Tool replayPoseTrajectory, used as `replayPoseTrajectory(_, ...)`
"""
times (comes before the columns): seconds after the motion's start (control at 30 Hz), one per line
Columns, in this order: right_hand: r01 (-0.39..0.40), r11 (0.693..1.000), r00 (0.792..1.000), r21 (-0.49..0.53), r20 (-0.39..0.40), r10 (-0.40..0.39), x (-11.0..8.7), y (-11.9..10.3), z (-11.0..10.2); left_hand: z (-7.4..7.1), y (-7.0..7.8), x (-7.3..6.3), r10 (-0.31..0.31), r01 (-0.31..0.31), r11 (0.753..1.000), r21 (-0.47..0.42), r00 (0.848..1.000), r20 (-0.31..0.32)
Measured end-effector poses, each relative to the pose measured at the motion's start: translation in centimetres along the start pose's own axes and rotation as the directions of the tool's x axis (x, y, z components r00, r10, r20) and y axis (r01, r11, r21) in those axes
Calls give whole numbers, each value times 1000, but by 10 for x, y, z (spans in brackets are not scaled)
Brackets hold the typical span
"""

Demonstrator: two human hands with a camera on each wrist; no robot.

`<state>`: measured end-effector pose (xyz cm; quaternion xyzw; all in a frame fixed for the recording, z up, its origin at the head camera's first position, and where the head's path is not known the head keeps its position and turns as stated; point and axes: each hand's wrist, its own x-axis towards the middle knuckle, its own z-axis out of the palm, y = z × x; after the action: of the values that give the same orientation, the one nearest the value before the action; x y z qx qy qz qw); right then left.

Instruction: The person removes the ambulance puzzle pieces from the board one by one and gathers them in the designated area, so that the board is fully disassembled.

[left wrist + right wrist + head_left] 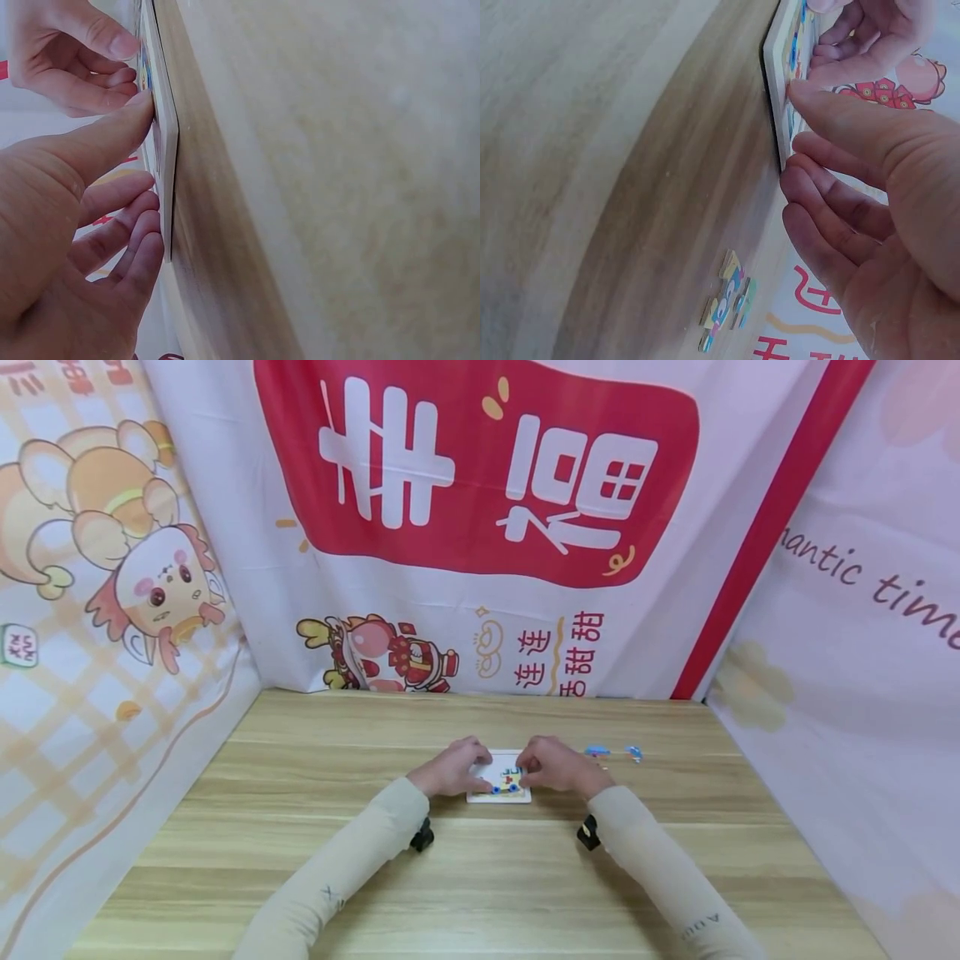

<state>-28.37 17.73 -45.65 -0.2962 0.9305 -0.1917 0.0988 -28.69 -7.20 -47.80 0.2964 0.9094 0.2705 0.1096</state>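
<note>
Head view: a thin, rectangular puzzle board [489, 771] with a smooth pale rim and brightly printed pieces lies on the wood-grained table [495, 893], held at its left side by the left hand [452, 767] and at its right by the right hand [558, 766], thumbs on its face and bent fingertips at its edge. Both hands cover parts of the board, and flat, knobby loose puzzle pieces [597, 751] lie just beyond the right hand. Creased printed cloth [480, 560] hangs at the far side, and cream sleeves [352, 852] cross the near tabletop.
</note>
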Motion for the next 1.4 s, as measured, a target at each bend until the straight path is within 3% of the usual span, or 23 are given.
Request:
replayPoseTrajectory(0.33, -28, 1000, 999, -4, -17, 28, 1, -1, 4, -3, 8, 3, -8, 8, 1000, 19, 1000, 12)
replayPoseTrajectory(0.67, -5, 1000, 999, -2, -32, 5, -1, -7, 6, 11, 16, 16, 70, -70, 997, 12, 998, 4)
replayPoseTrajectory(0.93, 1, 1000, 998, 2, -61, -1, -4, -7, 5, 11, 20, 18, 57, -57, 997, -44, 998, 6)
replayPoseTrajectory(1.13, 52, 999, 993, 6, -102, -51, -3, -4, 4, 12, 20, 19, 59, -59, 998, -30, 998, 2)
replayPoseTrajectory(1.4, 5, 997, 991, 83, -134, 6, -1, 1, 6, 13, 21, 20, 55, -55, 998, -9, 998, 5)
